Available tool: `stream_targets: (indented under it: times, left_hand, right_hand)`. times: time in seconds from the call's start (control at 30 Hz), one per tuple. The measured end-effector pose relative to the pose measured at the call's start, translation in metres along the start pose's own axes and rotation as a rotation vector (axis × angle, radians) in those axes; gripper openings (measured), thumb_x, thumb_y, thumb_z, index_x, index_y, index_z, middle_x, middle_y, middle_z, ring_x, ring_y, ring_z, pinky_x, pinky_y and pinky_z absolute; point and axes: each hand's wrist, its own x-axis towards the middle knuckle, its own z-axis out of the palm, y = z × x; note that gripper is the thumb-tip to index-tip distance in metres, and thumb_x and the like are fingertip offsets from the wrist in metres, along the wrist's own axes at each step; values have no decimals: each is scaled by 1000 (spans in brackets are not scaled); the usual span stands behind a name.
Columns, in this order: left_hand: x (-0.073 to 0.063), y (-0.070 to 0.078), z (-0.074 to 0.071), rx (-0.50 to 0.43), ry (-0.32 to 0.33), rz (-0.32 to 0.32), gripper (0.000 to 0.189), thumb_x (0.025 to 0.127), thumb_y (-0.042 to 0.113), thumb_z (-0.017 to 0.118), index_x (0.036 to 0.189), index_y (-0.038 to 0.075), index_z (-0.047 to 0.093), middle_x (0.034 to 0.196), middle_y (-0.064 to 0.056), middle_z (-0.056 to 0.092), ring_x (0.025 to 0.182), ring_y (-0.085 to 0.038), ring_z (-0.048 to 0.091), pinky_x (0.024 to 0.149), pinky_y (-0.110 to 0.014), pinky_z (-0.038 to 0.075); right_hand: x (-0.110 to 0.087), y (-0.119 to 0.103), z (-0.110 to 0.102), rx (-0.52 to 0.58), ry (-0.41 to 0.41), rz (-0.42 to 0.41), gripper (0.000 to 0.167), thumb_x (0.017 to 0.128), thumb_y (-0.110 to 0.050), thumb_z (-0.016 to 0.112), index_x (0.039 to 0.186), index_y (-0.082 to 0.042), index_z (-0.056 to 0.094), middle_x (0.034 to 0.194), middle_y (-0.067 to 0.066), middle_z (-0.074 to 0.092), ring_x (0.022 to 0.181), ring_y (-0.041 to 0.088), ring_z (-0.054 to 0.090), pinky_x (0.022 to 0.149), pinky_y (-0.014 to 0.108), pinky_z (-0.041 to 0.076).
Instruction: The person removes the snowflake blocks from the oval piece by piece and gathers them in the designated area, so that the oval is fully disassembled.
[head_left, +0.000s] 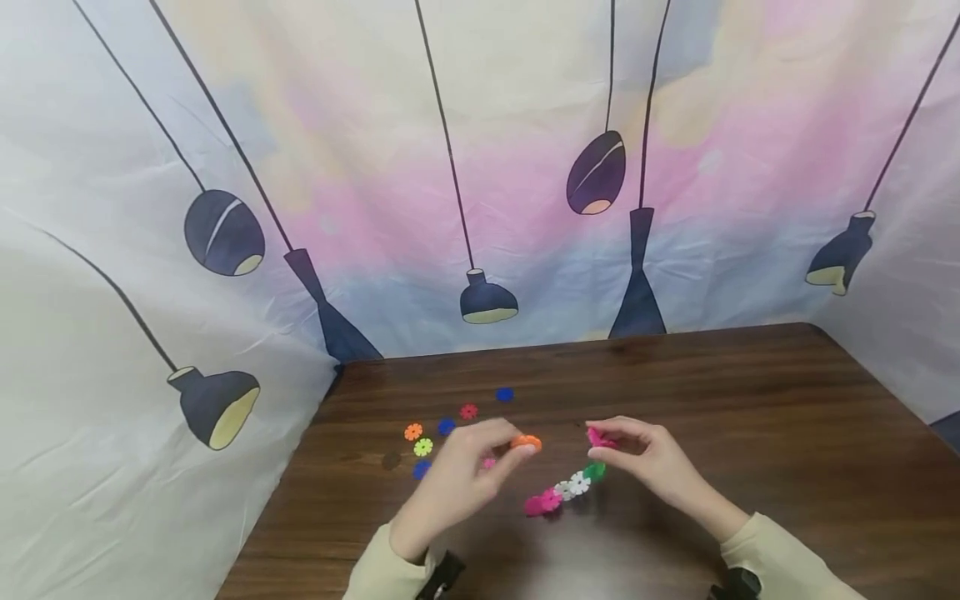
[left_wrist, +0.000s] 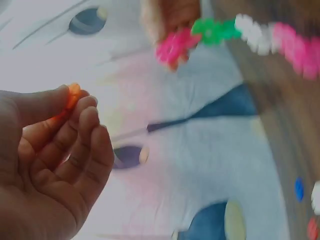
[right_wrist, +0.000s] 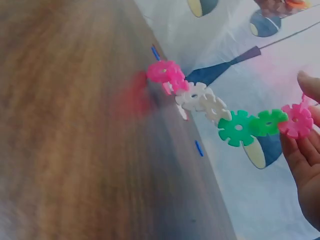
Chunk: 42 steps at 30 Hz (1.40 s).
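Observation:
My left hand (head_left: 459, 477) pinches an orange notched flower disc (head_left: 529, 442) between thumb and fingertips, seen nearly edge-on in the left wrist view. My right hand (head_left: 663, 468) holds a chain of interlocked flower discs (head_left: 579, 483) by its pink end disc (right_wrist: 296, 121). From there the chain runs through green discs (right_wrist: 238, 128) and white discs (right_wrist: 194, 96) to pink discs (right_wrist: 165, 72) at the far end. It slants down to the left over the table, and a gap separates the orange disc from the chain.
Loose flower discs lie on the dark wooden table (head_left: 750, 400), left of and behind my left hand: an orange one (head_left: 413, 432), a yellow-green one (head_left: 423, 447), a red one (head_left: 468, 412) and several blue ones (head_left: 505, 394). A curtain printed with lamps (head_left: 525, 242) hangs behind the table.

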Motion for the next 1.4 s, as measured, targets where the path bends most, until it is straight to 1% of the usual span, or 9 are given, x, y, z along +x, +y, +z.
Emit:
stream_targets:
  times: [0.17,0.4,0.5,0.67,0.87,1.0,1.07,1.23,1.4]
  left_hand:
    - [2,-8,-20,62,73,-70,12,97,29,69,95,18,75,80,15,61,67,-4,56,62,-24,51]
    - [7,-22,-23,81,79,-124,6,94,21,72,97,15,72,74,12,59,59,-8,51,55,-25,46]
    - [8,-31,-19,85,33,-181,6,97,21,69,95,15,69,68,11,54,53,-7,44,51,-24,41]
    - [7,-49,-8,174,-93,-232,13,101,21,64,89,16,67,65,9,48,54,-5,38,53,-24,40]
    - [4,-65,4,178,-175,-296,9,98,19,69,98,11,72,66,3,59,53,-4,42,51,-23,40]
    - [2,-70,10,144,-223,-337,8,96,19,70,100,11,70,76,-2,69,54,-5,50,51,-23,44]
    - [1,-71,14,142,-260,-345,6,95,19,72,96,13,71,79,1,70,58,-5,54,55,-24,47]
    - [-2,-75,25,150,-365,-360,8,93,15,73,86,16,71,74,10,66,61,-3,55,60,-24,48]
    - [-4,-78,34,176,-438,-366,15,91,11,74,78,16,68,65,11,58,57,-3,48,55,-23,43]
  right_hand:
    - [1,3,-9,17,23,52,35,89,-20,79,123,-16,72,114,14,71,93,13,66,76,27,55]
    - [5,-1,-13,5,33,100,32,92,-24,76,124,-18,71,117,9,71,98,13,66,78,26,54]
    - [6,-1,-15,7,36,96,33,93,-22,75,124,-16,71,119,11,70,98,13,66,79,27,54]
    - [6,-2,-16,13,29,97,33,93,-22,74,125,-15,70,120,10,70,99,13,66,79,27,54]
    - [6,-3,-18,33,19,86,33,93,-20,75,125,-15,70,118,3,71,101,13,67,81,26,55]
    - [7,-4,-19,38,16,80,33,92,-19,75,125,-14,70,117,4,71,100,14,67,81,26,55]
    - [7,-4,-19,41,17,76,33,92,-18,75,125,-13,70,117,4,71,101,14,67,81,26,55]
    - [7,-4,-18,43,12,70,33,92,-17,75,125,-14,70,119,2,71,102,13,67,82,25,55]
    - [6,-2,-17,44,1,75,33,92,-18,75,125,-14,70,122,8,70,102,13,67,83,25,54]
